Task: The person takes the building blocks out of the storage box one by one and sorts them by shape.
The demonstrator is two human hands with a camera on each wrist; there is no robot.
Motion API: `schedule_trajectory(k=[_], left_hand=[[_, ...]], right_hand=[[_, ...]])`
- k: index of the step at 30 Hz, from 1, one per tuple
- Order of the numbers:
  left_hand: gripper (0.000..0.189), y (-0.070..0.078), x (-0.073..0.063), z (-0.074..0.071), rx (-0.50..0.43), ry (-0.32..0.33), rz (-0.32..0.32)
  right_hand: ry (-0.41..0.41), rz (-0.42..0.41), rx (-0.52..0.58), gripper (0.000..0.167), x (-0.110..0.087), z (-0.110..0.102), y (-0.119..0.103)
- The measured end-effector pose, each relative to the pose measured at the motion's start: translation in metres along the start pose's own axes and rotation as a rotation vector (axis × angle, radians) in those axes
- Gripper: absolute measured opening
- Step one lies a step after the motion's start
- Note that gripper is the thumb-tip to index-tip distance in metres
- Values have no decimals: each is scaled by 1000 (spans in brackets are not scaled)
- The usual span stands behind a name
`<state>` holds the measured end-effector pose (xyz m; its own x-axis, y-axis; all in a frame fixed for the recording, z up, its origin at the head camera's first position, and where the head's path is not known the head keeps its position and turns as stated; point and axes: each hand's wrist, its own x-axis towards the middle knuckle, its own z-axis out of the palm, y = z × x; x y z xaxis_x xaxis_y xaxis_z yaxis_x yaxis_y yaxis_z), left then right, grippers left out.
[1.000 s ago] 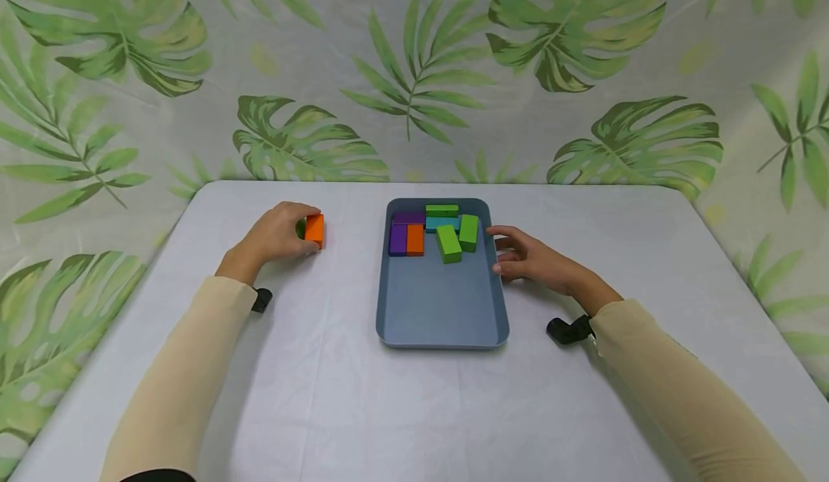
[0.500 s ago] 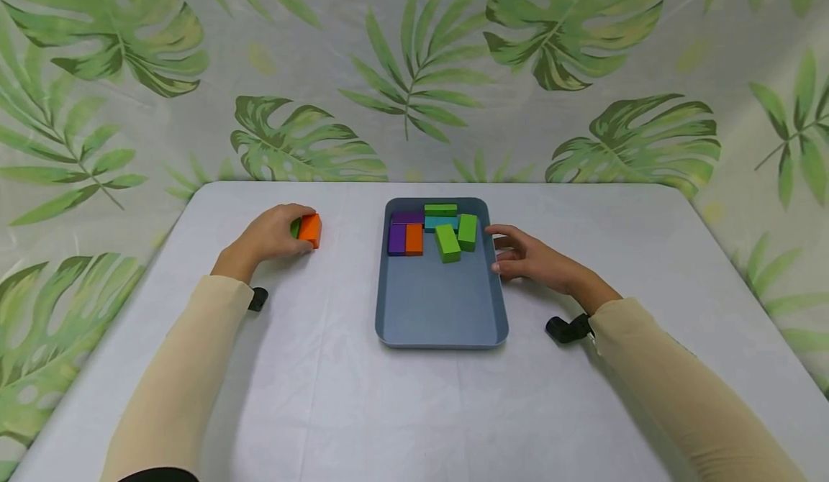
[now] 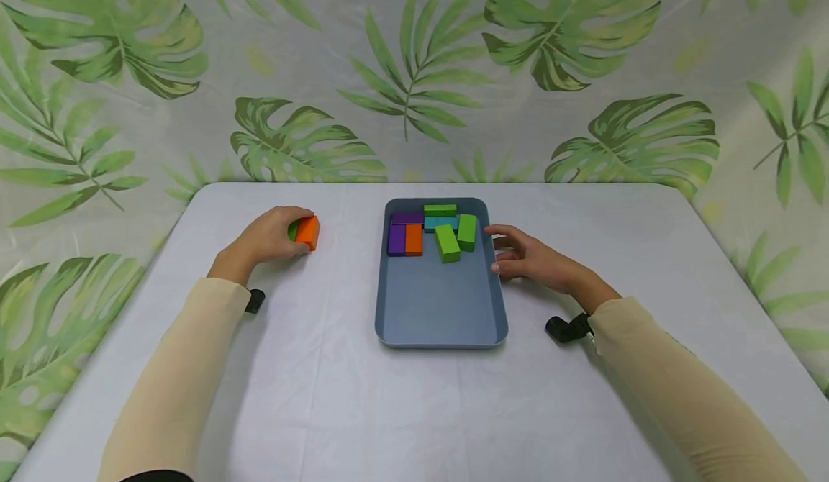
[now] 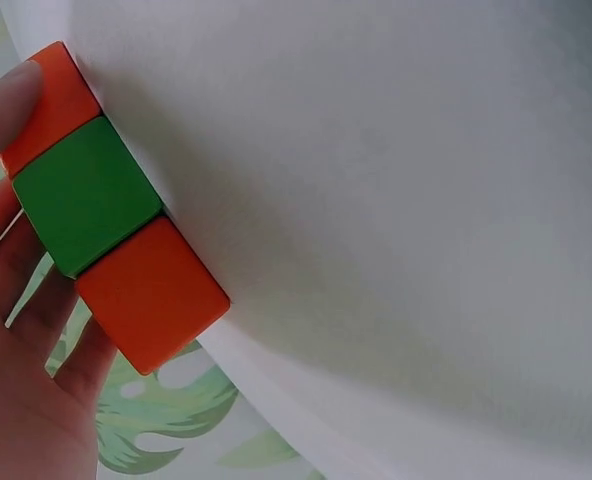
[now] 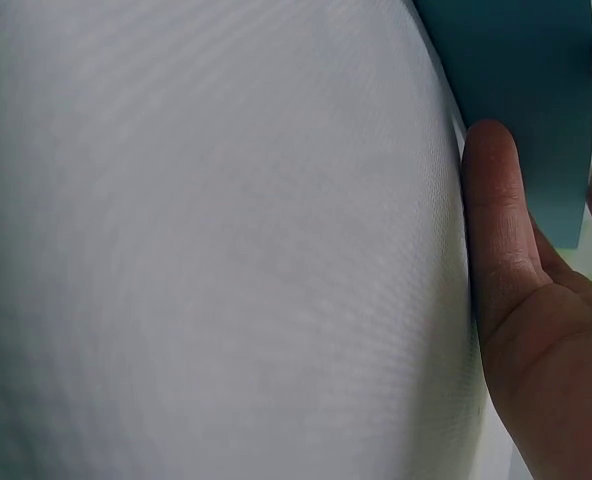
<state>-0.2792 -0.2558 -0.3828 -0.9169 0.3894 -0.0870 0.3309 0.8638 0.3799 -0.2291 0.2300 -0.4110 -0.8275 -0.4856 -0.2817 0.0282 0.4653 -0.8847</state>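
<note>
My left hand (image 3: 272, 236) is over the left part of the white table. It pinches an orange block (image 3: 308, 233), thumb on the near side and fingers on the far side; a bit of a green block (image 3: 293, 230) shows behind it. From the left wrist, a green face (image 4: 88, 195) sits between two orange ones, and my thumb presses the upper orange face (image 4: 68, 95). My right hand (image 3: 534, 257) rests at the right side of a blue-grey tray (image 3: 440, 309). In the right wrist view its thumb lies extended against the tray's outer wall (image 5: 531, 90).
Inside the tray's far half are purple blocks (image 3: 396, 240), an orange block (image 3: 414, 240), a light blue block (image 3: 440, 224) and several green blocks (image 3: 447, 243). Two green ones stand at angles. A leaf-patterned cloth (image 3: 414, 72) hangs behind the table's far edge.
My left hand has shifted slightly left with the orange and green blocks, and the orange block has turned a little. The right hand and tray hold their places.
</note>
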Motion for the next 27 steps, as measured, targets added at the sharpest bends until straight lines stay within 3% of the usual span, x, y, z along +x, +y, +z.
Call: schedule_trajectory(k=[10, 15, 21, 27], left_hand=[[64, 0, -2, -2, 31, 21, 28], [52, 7, -4, -5, 43, 101, 66], [40, 33, -7, -15, 12, 225, 78], [36, 71, -8, -21, 0, 208, 161]], right_hand=[[0, -1, -16, 78, 1, -1, -1], [6, 1, -22, 77, 1, 0, -1], [5, 4, -24, 78, 0, 1, -2], [2, -5, -22, 78, -1, 1, -1]])
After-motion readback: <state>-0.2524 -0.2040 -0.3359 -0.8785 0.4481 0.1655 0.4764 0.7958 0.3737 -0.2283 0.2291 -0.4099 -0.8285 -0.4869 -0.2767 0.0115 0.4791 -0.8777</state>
